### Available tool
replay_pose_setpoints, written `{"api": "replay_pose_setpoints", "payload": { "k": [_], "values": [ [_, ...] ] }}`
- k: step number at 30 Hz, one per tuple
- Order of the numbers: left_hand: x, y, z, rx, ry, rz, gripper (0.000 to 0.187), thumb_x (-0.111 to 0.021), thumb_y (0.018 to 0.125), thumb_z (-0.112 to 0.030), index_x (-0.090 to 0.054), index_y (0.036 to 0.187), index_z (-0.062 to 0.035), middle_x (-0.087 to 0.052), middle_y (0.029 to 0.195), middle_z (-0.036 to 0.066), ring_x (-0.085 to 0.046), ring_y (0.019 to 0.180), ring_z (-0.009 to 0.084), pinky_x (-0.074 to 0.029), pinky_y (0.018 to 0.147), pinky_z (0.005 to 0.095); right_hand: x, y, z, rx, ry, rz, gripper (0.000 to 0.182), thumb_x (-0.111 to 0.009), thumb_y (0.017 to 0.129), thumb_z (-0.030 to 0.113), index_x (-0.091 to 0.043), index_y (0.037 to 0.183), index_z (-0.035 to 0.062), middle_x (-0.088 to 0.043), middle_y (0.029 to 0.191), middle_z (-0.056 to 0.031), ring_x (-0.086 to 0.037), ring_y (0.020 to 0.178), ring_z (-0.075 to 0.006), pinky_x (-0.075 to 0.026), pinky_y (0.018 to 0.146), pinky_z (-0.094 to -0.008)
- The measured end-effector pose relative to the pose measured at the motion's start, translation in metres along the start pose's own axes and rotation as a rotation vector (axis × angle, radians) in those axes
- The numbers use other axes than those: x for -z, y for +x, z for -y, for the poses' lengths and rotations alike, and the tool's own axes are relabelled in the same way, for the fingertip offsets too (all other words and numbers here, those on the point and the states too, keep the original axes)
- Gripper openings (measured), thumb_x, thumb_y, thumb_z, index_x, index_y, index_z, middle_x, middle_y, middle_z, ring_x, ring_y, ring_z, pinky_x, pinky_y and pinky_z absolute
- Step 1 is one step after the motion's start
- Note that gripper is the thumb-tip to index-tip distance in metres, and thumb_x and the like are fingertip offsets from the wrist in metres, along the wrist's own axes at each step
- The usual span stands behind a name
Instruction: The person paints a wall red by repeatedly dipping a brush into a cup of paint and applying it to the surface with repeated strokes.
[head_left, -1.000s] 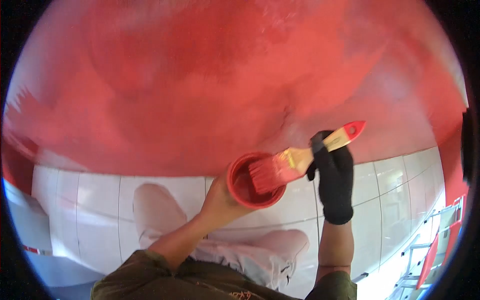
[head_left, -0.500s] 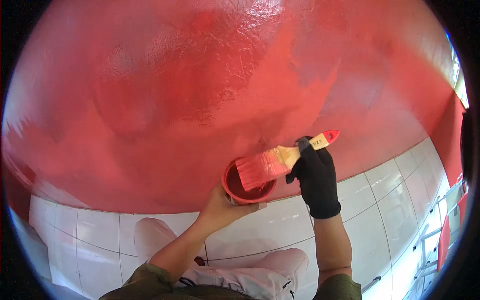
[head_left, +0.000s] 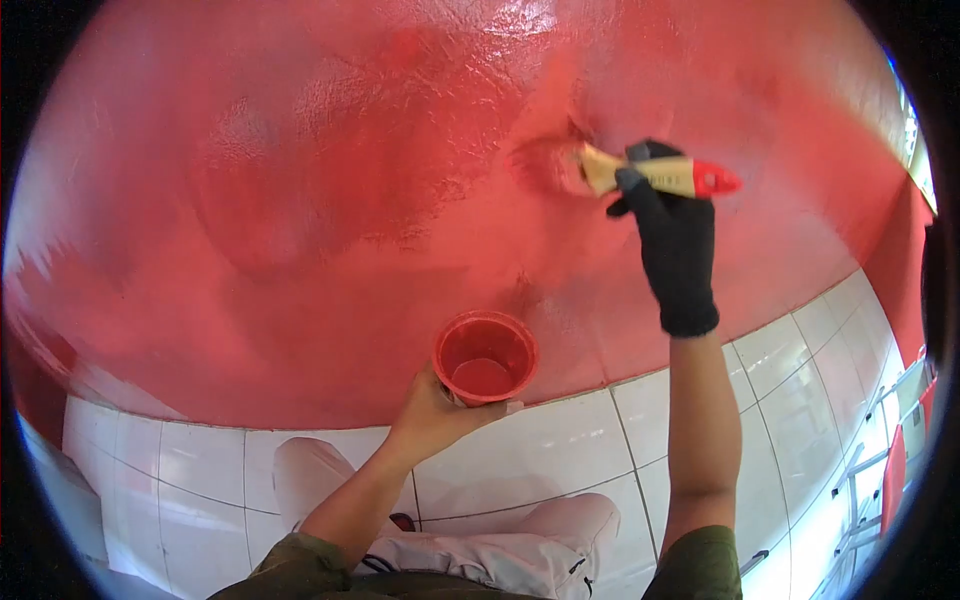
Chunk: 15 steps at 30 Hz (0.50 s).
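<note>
My bare left hand (head_left: pixel 436 415) is wrapped round the lower side of a red cup (head_left: pixel 485 358), whose open top shows red paint at the bottom. In a black glove, my right hand (head_left: pixel 670 225) grips the wooden handle of a paintbrush (head_left: pixel 660 175) with a red handle end. The brush's bristles point left and lie against the red wall (head_left: pixel 350 200), blurred by motion. Wet, glossy streaks and duller patches show on the wall around the bristles.
White floor tiles (head_left: pixel 530 450) run along the wall's lower edge. My knees in light trousers (head_left: pixel 480 555) are below the cup. A metal ladder-like frame (head_left: pixel 855 490) stands at the far right, with red parts beside it.
My right hand has moved up and right with the brush, from over the cup to the wall. The cup in my left hand has shifted slightly left, and its inside now shows.
</note>
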<state>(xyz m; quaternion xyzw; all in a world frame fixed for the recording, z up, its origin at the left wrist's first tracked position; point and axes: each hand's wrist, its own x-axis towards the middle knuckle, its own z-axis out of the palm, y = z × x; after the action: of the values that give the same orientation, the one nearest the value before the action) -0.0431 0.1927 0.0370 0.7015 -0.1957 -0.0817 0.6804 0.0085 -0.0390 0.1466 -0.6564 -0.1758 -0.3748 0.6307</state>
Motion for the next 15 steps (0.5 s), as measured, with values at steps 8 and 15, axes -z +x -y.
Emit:
{"api": "replay_pose_setpoints", "payload": {
  "k": [8,15],
  "values": [
    [0.010,-0.020,0.019,0.050,-0.033,-0.022,0.061,-0.085,0.063,-0.013,-0.054,0.115,-0.0028,-0.062,0.109,0.007,-0.059,0.102,0.0161,-0.049,0.087,0.0315,-0.001,-0.008,0.016,0.135,-0.098,0.131,0.026,-0.067,0.081,-0.001,-0.058,0.105,0.0004,-0.063,0.093,-0.0046,-0.060,0.085,-0.0102,-0.050,0.074,-0.0240],
    [0.015,-0.031,0.019,0.076,0.047,-0.044,0.060,-0.086,0.062,-0.013,-0.056,0.114,-0.0035,-0.063,0.107,0.007,-0.059,0.101,0.0167,-0.049,0.086,0.0325,0.000,0.029,0.032,0.419,-0.176,-0.040,0.021,-0.062,0.083,-0.002,-0.057,0.104,0.0008,-0.063,0.093,-0.0068,-0.059,0.078,-0.0124,-0.048,0.071,-0.0246]
  ]
}}
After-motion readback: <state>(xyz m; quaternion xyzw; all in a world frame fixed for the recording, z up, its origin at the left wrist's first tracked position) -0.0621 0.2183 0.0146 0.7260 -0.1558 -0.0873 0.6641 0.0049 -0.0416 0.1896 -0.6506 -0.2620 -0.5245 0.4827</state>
